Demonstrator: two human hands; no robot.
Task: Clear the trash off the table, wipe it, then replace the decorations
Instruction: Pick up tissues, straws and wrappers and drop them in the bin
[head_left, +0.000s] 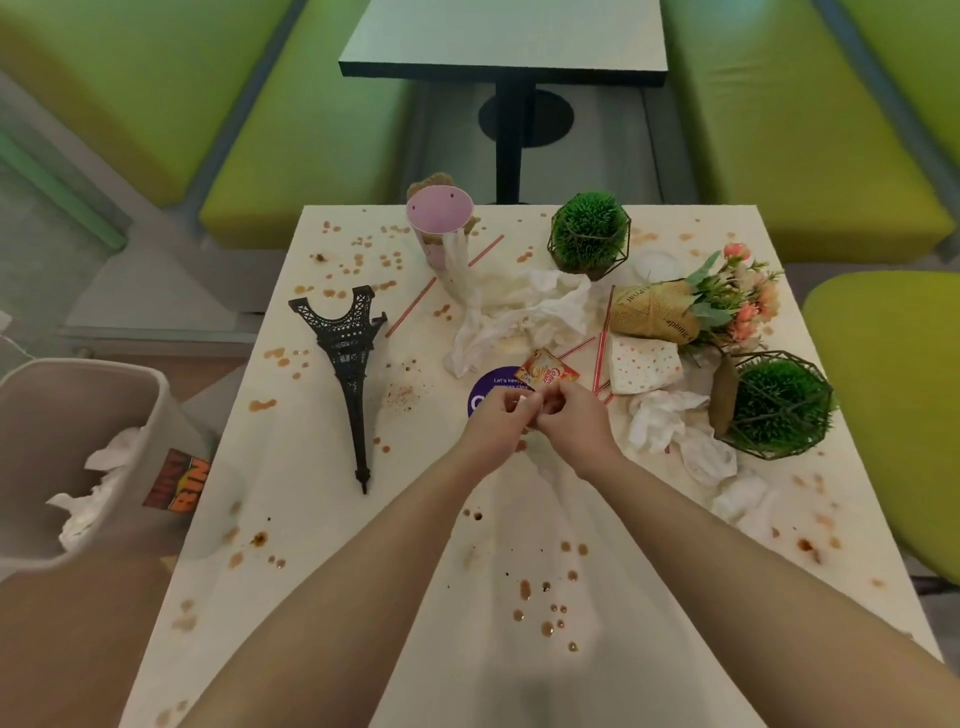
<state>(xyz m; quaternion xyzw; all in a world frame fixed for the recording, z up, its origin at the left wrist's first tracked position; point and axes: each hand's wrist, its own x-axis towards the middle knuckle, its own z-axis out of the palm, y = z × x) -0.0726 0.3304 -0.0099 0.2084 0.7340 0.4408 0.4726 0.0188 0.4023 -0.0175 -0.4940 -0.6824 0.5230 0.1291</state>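
Soft, even indoor light; wide-angle warp and mild blur

Diffuse light falls from above, with no hard glare on the pale counter (322, 519). Faint, soft-edged shadows of the forearms spread across it toward the near edge. Straight lines bow outward at the borders: the green benches (291, 130) and the bin (31, 395) curve strongly. The whole frame is slightly soft, the near forearms and the corners smeared most, and the small print is barely legible.

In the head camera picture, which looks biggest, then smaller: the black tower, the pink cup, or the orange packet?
1. Black tower, lying flat, looks longest.
2. Pink cup, though it sits farther away.
3. Orange packet, smallest, partly hidden by the hands.
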